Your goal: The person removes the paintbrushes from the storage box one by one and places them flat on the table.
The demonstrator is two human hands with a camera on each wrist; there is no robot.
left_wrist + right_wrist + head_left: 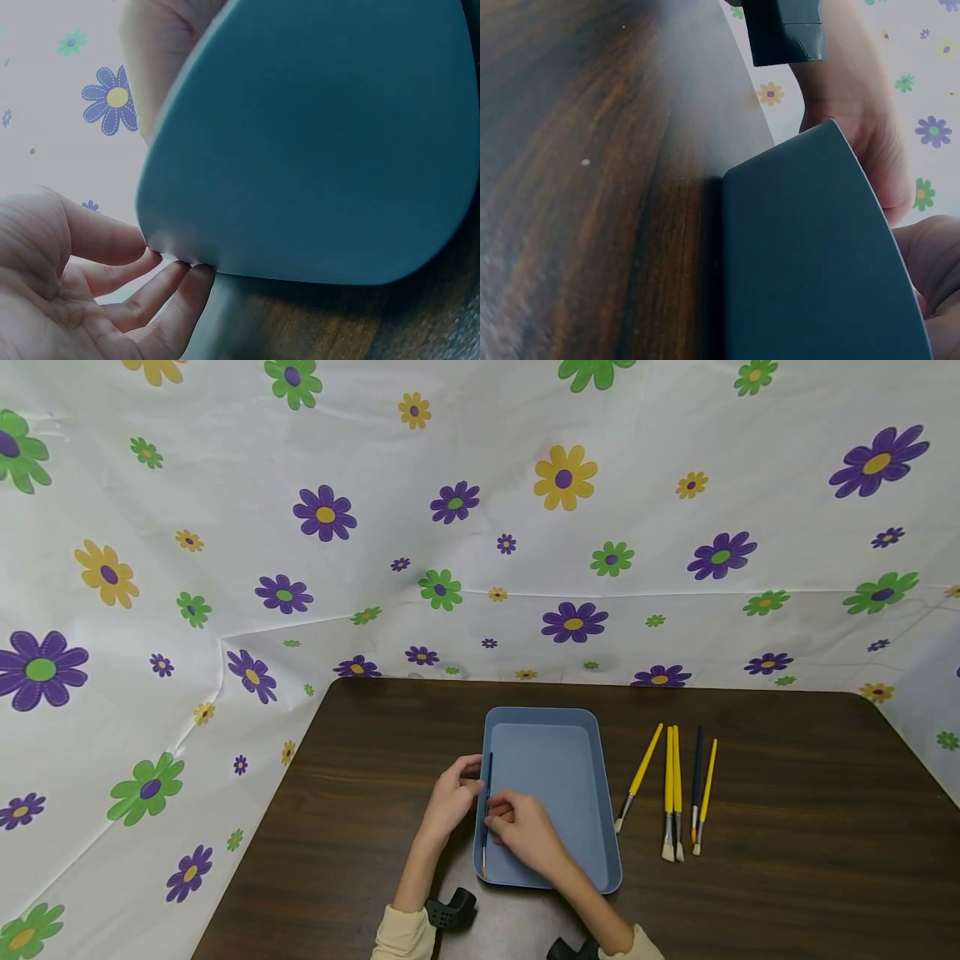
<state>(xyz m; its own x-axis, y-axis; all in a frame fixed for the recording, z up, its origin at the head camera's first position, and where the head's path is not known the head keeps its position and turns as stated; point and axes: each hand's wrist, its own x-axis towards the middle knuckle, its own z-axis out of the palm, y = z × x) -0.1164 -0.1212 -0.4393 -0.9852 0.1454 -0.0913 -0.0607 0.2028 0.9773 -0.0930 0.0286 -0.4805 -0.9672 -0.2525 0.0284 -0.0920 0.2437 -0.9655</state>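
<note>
A thin dark paintbrush [487, 777] lies lengthwise along the left side inside a blue-grey rectangular tray [555, 760]. My right hand [528, 831] reaches over the tray and pinches the brush at about its middle with thumb and forefinger. My left hand [450, 802] is at the tray's left rim, close to the brush's upper half. In the left wrist view, the left fingers [161, 315] touch the rim and their tips pass behind it, out of sight. The tray's outer wall [810, 255] hides most of the right hand [941, 262] in the right wrist view.
Right of the tray lie several brushes: a slanted yellow-handled brush [643, 768], a pair of yellow-handled brushes [669, 768], a dark-handled brush [698, 768] and a short yellow-handled one [709, 777]. The brown wooden table [810, 827] meets a flowered cloth [480, 543] behind.
</note>
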